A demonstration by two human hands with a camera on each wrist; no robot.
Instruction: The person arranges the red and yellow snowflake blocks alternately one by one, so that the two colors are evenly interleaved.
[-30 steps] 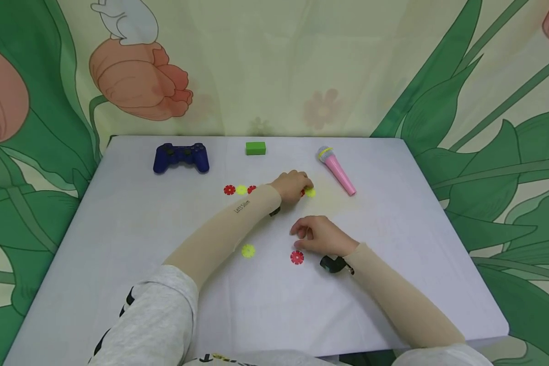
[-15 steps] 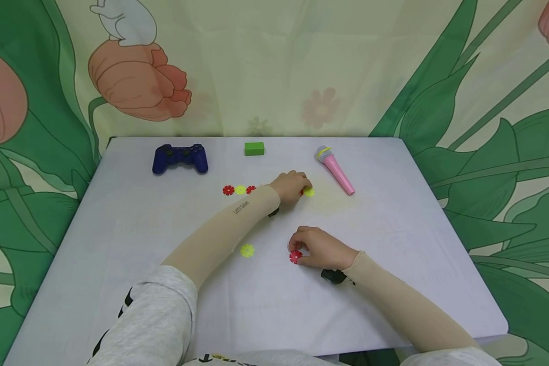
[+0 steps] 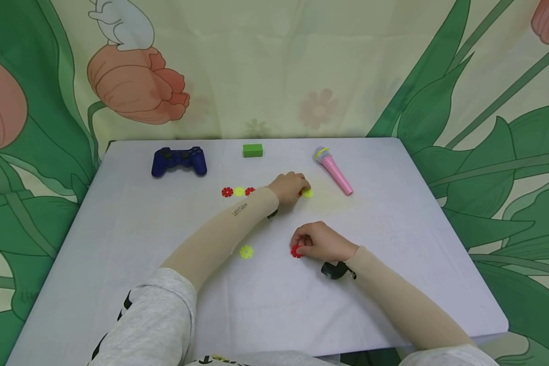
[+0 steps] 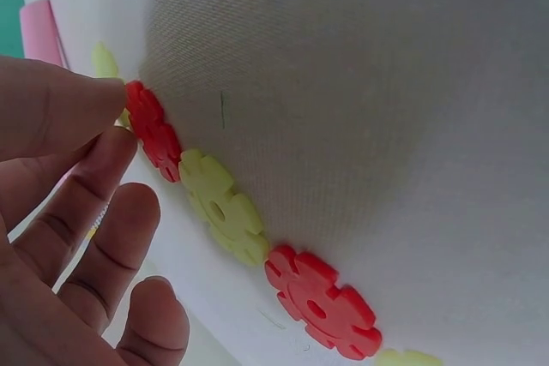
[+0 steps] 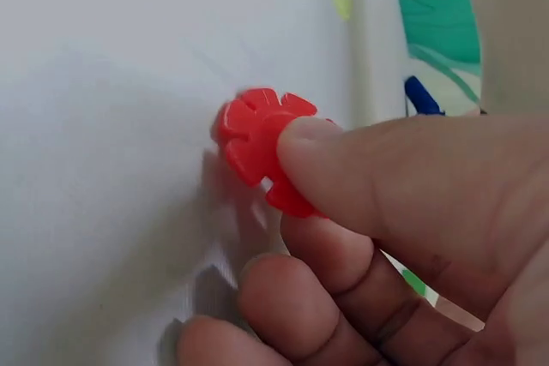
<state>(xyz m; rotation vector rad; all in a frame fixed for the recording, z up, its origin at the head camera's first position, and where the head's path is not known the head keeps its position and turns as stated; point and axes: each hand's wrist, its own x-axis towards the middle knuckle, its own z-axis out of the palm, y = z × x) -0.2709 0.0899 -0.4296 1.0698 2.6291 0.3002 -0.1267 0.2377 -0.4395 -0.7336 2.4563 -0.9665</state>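
Observation:
In the head view my left hand (image 3: 290,188) reaches across to the right end of a row of flower-shaped plastic discs. Its thumb and forefinger pinch at the yellow disc (image 3: 308,193) there, right beside a red disc (image 4: 154,132). Along the row in the left wrist view follow another yellow disc (image 4: 221,207) and a red one (image 4: 324,303); the forearm hides part of the row from above. Nearer the person, my right hand (image 3: 322,242) pinches a loose red flower disc (image 5: 257,139), thumb on its face, close over the cloth. A single yellow disc (image 3: 246,251) lies to its left.
Along the back of the white-covered table (image 3: 132,234) lie a dark blue game controller (image 3: 179,161), a green block (image 3: 252,150) and a pink toy microphone (image 3: 334,170). A patterned curtain (image 3: 256,66) hangs behind.
My right hand has come down to the loose red disc and taken it between thumb and fingers. The left hand stays at the row's right end. The head view has tilted slightly.

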